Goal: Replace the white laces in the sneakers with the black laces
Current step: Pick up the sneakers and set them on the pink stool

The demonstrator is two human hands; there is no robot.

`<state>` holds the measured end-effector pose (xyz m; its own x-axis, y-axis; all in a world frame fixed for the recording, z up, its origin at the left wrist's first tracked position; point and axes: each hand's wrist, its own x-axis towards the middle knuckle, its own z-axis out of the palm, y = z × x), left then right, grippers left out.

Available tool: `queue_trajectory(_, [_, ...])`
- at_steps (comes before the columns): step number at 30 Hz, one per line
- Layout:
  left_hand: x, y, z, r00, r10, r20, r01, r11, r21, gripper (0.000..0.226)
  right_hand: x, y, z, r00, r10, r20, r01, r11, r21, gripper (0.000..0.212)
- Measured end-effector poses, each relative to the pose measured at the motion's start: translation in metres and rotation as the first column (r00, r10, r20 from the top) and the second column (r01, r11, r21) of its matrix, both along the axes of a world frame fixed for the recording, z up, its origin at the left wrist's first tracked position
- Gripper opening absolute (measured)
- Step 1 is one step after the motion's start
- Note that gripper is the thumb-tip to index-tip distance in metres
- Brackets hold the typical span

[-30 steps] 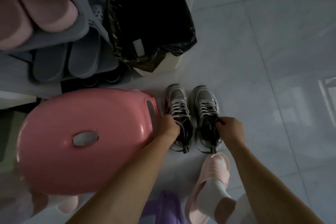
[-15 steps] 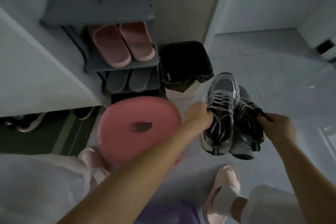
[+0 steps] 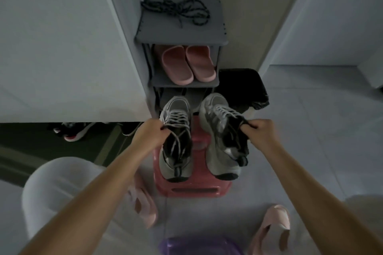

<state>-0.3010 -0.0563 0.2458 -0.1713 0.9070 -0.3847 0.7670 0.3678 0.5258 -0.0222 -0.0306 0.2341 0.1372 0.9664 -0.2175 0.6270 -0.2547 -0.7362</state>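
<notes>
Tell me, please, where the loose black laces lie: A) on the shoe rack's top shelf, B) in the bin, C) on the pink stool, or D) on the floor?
A: the black laces lie coiled on the shoe rack's top shelf, above the pink slippers.

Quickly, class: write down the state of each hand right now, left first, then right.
Left hand: closed, gripping a sneaker by its collar.
Right hand: closed, gripping the other sneaker by its collar.
</notes>
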Motion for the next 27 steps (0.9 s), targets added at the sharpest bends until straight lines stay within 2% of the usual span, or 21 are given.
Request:
queue_trajectory(4, [-0.007,-0.001,-0.011,1.0,0.011,0.03,-0.009,0.998,-0.07,0.03,-0.023,-0.002,-0.016,0.996,0.072,0.047,-0.07,0.997,-0.039,0.045])
queue_trajectory(7, [-0.008,0.001,-0.015,0.999,0.022,0.024,-0.02,0.996,-0.082,0.029,-0.033,-0.004,-0.024,0.994,0.102,0.044,-0.102,0.995,-0.012,0.046])
queue_trajectory(10, [-0.007,0.003,-0.017,1.0,-0.003,0.01,0.004,0.993,-0.116,0.028,-0.038,-0.011,-0.027,0.985,0.134,0.111,-0.135,0.991,-0.001,0.049])
queue_trajectory(13, [-0.007,0.005,-0.02,1.0,-0.026,-0.011,0.024,0.99,-0.142,0.028,-0.035,-0.015,-0.031,0.985,0.131,0.115,-0.134,0.991,0.025,0.04])
queue_trajectory(17, [-0.003,0.008,-0.018,0.994,-0.07,-0.087,0.057,0.988,-0.141,0.027,-0.033,-0.016,-0.027,0.964,0.223,0.148,-0.227,0.974,0.008,0.019])
queue_trajectory(21, [0.01,-0.003,-0.02,0.979,-0.091,-0.18,0.075,0.993,-0.093,0.022,-0.025,-0.02,-0.025,0.97,0.223,0.095,-0.217,0.974,-0.067,0.028])
queue_trajectory(24, [0.031,-0.014,-0.024,0.985,-0.081,-0.154,0.093,0.993,0.074,0.055,-0.023,-0.018,-0.024,0.978,0.204,0.038,-0.199,0.975,-0.102,0.04])
queue_trajectory(25, [0.039,-0.017,-0.025,0.986,-0.084,-0.142,0.104,0.986,0.134,0.062,-0.024,-0.016,-0.023,0.976,0.209,0.055,-0.201,0.972,-0.122,0.045])
queue_trajectory(27, [0.051,-0.018,-0.027,0.989,-0.082,-0.125,0.101,0.984,0.149,0.07,-0.027,-0.014,-0.023,0.951,0.277,0.141,-0.251,0.952,-0.176,0.053])
